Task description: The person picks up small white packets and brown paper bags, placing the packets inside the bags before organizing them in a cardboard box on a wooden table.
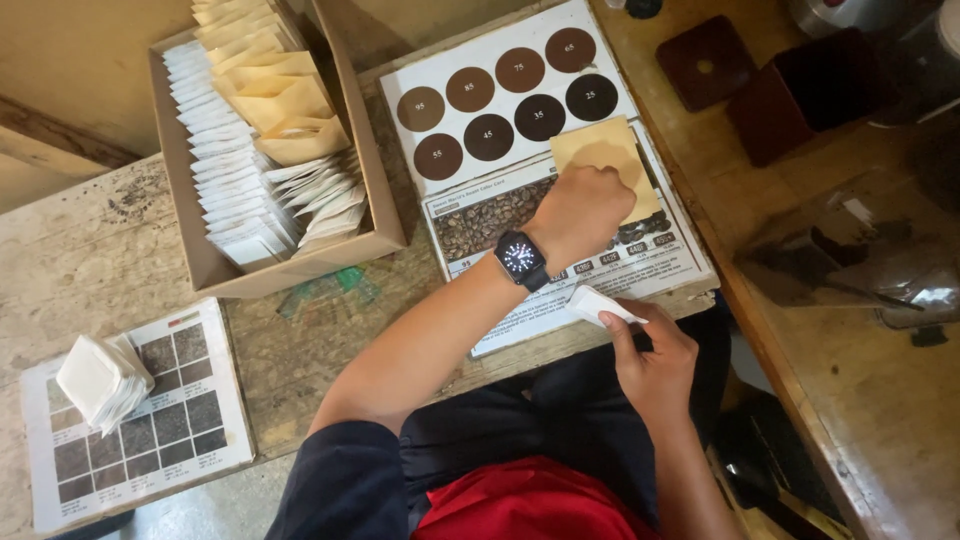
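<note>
Your left hand (585, 205) is closed on a tan sachet (605, 160), pressing it flat on the colour chart (500, 90) near the chart's right edge, just below the row of brown discs. The sachet's long axis runs away from you. Your right hand (650, 350) pinches a white sachet (597, 306) at the chart's near edge, nearer your body and apart from the left.

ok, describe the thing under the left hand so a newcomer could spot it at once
Start at the white chart of brown circles right of the cardboard box. At its lower right edge lies a tan square paper packet, partly under the left hand, which wears a watch. It is the only packet lying flat on the chart; the other tan ones stand in the box.
</note>
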